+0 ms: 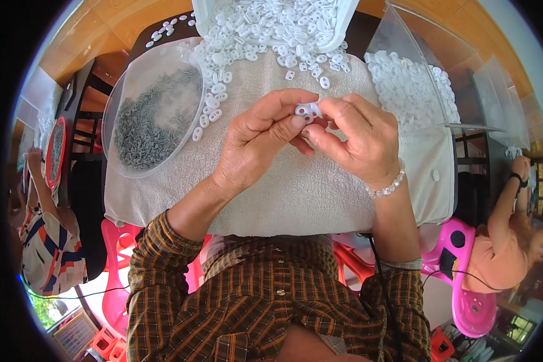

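Observation:
Over the middle of the towel-covered table, my left hand point(262, 133) pinches a small white plastic piece with holes point(308, 111) between thumb and fingertips. From the other side, my right hand point(359, 136) has its fingers closed at the right end of the same piece; what else its fingertips may hold is hidden. To the left, a round clear tray point(107, 123) holds a heap of small grey screws point(142, 136). Loose white oval two-hole pieces point(216, 99) lie along that tray's right rim and in front of the bin.
A white bin point(347, 30) heaped with white pieces stands at the far edge. At right, a clear box point(428, 72) holds more white parts. Co-workers sit on both sides, one in an orange shirt point(501, 259) and one in a patterned shirt point(51, 247). A light towel point(271, 199) covers the table.

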Demonstrator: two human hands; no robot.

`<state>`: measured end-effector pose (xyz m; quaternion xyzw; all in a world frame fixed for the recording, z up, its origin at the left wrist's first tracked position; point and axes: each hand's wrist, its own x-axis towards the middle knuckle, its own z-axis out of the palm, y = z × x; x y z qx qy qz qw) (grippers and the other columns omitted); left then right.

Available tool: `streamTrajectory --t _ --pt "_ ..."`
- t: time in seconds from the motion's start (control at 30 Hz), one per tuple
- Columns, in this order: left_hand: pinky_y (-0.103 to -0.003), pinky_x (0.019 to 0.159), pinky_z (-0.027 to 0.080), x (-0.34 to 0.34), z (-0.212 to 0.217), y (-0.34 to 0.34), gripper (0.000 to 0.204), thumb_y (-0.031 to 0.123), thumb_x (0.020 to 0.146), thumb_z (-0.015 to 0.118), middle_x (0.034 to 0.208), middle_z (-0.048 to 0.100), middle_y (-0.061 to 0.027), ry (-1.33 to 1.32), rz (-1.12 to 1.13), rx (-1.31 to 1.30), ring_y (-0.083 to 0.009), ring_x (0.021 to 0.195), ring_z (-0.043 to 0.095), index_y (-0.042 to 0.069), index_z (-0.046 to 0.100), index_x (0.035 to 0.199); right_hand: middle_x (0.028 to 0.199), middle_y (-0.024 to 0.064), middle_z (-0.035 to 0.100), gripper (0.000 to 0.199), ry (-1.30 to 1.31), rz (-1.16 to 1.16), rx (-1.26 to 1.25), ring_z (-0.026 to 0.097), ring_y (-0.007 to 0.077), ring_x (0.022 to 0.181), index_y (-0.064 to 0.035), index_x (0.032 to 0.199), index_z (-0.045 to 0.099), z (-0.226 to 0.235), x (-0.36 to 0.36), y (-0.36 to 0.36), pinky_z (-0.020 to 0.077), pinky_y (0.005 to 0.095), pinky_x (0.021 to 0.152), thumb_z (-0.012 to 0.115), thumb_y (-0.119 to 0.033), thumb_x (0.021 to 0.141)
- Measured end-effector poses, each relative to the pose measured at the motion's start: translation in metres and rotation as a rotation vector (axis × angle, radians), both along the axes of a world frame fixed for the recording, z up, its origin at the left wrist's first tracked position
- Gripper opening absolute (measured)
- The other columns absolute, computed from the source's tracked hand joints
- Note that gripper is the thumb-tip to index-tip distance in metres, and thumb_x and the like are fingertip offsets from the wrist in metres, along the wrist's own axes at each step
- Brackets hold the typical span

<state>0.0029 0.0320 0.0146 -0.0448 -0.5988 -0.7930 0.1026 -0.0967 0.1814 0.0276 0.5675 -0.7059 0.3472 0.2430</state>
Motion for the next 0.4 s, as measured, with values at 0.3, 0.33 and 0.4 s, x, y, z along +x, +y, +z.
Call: streamTrajectory --t 0.3,0.33,0.4 --pt "-0.028 0.080 0.052 0.0002 -0.0001 -0.0007 0.026 0.010 0.095 0.048 0.096 0.063 -0.0097 -0.089 -0.026 0.108 -0.0153 0.087 0.061 0.000 0.049 0.119 0.068 0.0028 0.060 0.027 0.085 -0.064 -0.009 0.060 0.0145 0.055 -0.0044 0.086 0.062 -0.0036 0.0009 -0.0002 0.0462 0.0253 0.046 0.076 -0.007 0.063" --pt "-0.028 0.080 0.052 0.0002 -0.0007 -0.0010 0.026 0.010 0.095 0.048 0.096 0.063 -0.0097 -0.090 -0.026 0.107 -0.0153 0.087 0.061 0.000 0.049 0.119 0.069 0.0029 0.061 0.027 0.081 -0.058 -0.021 0.060 0.0147 0.055 -0.0045 0.086 0.062 -0.0042 0.0011 -0.0010 0.0462 0.0256 0.046 0.076 -0.007 0.063" --pt "-0.028 0.081 0.052 -0.0002 -0.0015 -0.0017 0.026 0.009 0.095 0.047 0.097 0.063 -0.0100 -0.099 -0.018 0.108 -0.0160 0.087 0.062 0.001 0.049 0.120 0.069 0.0031 0.061 0.026 0.089 -0.068 -0.022 0.060 0.0148 0.055 -0.0046 0.086 0.062 -0.0039 0.0027 -0.0022 0.0465 0.0254 0.047 0.076 -0.007 0.063"
